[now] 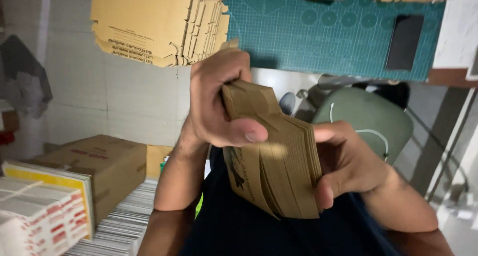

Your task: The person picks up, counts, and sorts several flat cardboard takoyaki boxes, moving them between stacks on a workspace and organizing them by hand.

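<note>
Item: stack of brown paper bags [279,161], held in mid-air over the lap, resting on no surface.
Risk: the fanned lower edges may slip and spill, since only the fingers pinch them.
Left hand [219,102]: clenched over the stack's top, thumb pressing its face.
Right hand [348,166]: clasping the stack's right edge.

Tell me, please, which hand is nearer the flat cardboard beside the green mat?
Left. The left hand sits just below the flat cardboard; the right hand lies farther away, lower right.
</note>
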